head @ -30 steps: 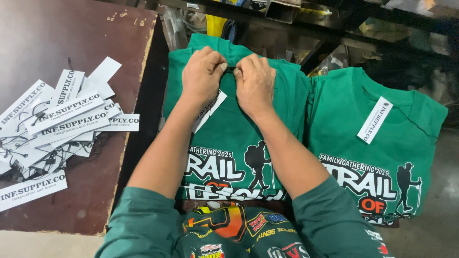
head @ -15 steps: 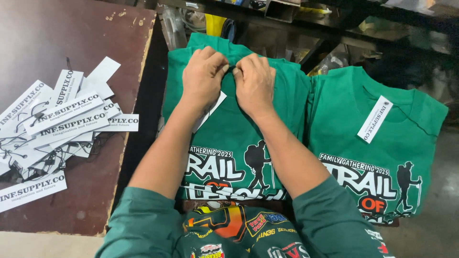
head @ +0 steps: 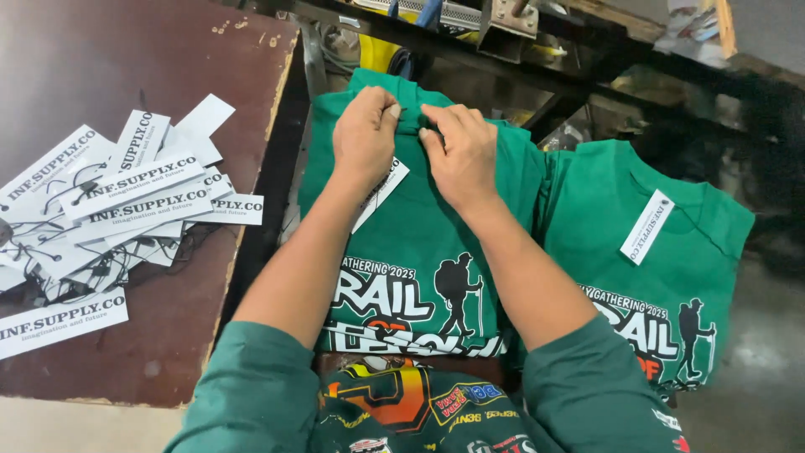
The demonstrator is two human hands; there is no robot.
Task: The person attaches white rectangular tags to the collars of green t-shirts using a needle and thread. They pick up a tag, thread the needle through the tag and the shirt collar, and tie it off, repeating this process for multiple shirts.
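Both hands, left hand [head: 363, 134] and right hand [head: 459, 151], pinch the collar of the green shirt [head: 419, 235], apparently fastening its white tag [head: 381, 191], which calls for fine fingertip work.

A green T-shirt [head: 419, 226] lies flat across the person's lap, front side up, collar end pointing away from them. Its chest print shows white block lettering and a dark hiker figure with a pack and walking pole, with an orange touch low in the design. The cloth at the neckline is bunched up into a small fold. A white rectangular paper tag [head: 381, 192] with dark print lies slanted just below the collar, partly covered. The shirt's lower hem hangs just over the lap.
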